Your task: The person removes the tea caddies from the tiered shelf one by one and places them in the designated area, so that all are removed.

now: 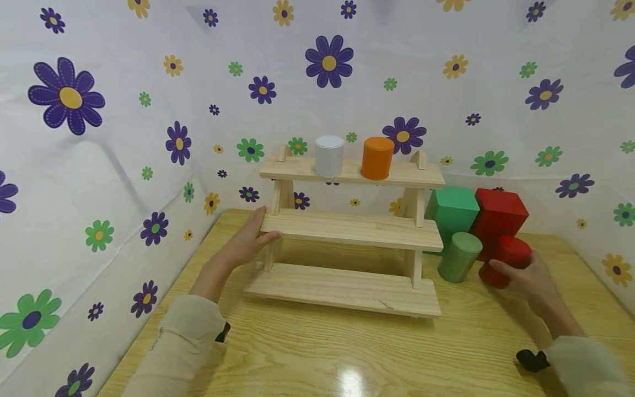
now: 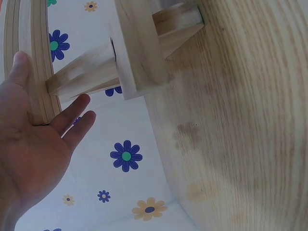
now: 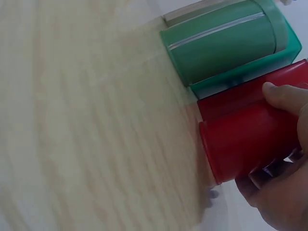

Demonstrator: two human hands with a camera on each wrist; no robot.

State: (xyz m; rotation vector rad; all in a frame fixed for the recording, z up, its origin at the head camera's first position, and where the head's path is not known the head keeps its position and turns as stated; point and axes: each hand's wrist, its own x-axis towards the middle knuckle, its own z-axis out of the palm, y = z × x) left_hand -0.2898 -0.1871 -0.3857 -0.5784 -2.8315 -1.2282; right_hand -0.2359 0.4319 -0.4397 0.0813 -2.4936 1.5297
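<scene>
A three-tier wooden display shelf (image 1: 347, 229) stands on the table. My left hand (image 1: 249, 241) grips the left end of its middle board, which in the left wrist view lies between the thumb (image 2: 20, 67) and the fingers. Far to the right, my right hand (image 1: 536, 281) holds a red canister (image 1: 513, 252) around its side, thumb on one side and fingers on the other. Beside it stands a green canister (image 1: 460, 257). Behind these two are a green box (image 1: 452, 207) and a red box (image 1: 501, 212).
On the top board sit a white canister (image 1: 329, 157) and an orange canister (image 1: 377, 159). A white cloth with flowers (image 1: 198, 71) hangs behind and along both sides of the wooden table (image 1: 297, 353).
</scene>
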